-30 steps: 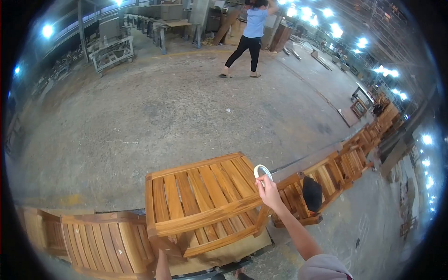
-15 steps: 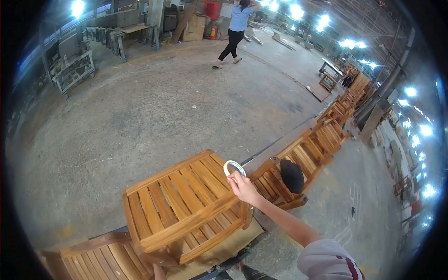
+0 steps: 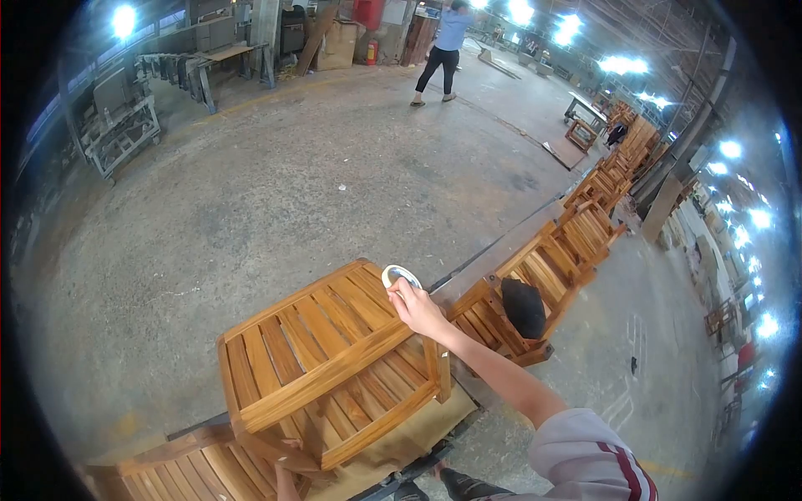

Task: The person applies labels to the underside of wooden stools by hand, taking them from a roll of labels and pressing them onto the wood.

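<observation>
A slatted wooden side table (image 3: 305,338), with a second slatted shelf under its top, stands in front of me on a brown sheet (image 3: 401,447). My right hand (image 3: 413,305) is closed on a roll of pale tape (image 3: 401,275) at the far right corner of the top. The fingers pinch the roll's near side, and the hand is against or just above the table's edge. Low at the table's near left side is my left hand (image 3: 289,453), close to a wooden leg. Its fingers are mostly hidden, so its grip does not show.
More slatted wooden furniture (image 3: 184,468) lies at lower left. A row of similar pieces (image 3: 543,271) runs away to the right, with a black object (image 3: 523,309) on one. A person in a blue shirt (image 3: 451,33) stands far off on the concrete floor. A metal trolley (image 3: 125,138) is at left.
My right hand has shifted up and left with the tape. More of my left hand now shows beside the table. The table's lower shelf is more exposed. The distant person has moved right.
</observation>
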### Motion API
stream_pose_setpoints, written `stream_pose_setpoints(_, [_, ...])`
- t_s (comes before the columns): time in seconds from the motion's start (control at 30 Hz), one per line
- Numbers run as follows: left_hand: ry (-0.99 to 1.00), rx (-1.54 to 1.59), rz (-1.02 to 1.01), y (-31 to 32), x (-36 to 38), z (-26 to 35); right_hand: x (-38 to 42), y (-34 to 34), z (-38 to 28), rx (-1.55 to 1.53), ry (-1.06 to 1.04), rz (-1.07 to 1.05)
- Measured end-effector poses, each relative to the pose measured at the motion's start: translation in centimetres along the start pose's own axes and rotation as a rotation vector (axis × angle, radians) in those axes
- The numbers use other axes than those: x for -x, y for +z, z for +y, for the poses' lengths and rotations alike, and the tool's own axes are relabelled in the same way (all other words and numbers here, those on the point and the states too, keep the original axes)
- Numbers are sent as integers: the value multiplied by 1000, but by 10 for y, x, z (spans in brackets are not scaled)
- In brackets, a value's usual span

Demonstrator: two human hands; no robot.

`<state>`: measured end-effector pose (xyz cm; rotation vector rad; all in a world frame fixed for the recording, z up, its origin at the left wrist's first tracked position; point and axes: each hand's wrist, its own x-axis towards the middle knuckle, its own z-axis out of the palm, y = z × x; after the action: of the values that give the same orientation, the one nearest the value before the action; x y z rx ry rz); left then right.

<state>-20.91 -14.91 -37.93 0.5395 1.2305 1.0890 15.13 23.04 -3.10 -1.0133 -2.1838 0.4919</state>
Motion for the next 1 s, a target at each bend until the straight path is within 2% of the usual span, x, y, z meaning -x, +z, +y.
stream_pose_setpoints(0.03, [-24,147,-88,-2,-3,1,-1,0,0,-6,4,-4])
stream_pose_setpoints(0.2, [-122,139,120,3,18,1,-3,-3,-4,5,31,-24])
stream_pose_setpoints(0.4, [-187,196,249,16,34,10,-1,1,1,-24,-17,-5])
stream_pose_setpoints(0.63, [-236,295,406,21,56,21,6,-10,-9,-16,25,-50])
stream_pose_setpoints(0.77, [-270,462,575,35,73,25,14,-15,-12,1,53,-54])
stream_pose_setpoints(0.83, [-260,613,781,55,84,29,17,-16,-13,-2,44,-30])
stream_pose_setpoints(0.9, [-70,648,1078,87,96,32,22,-16,-11,14,67,-67])
stream_pose_setpoints(1.0, [579,-79,1551,188,126,59,29,-21,-12,0,-20,-38])
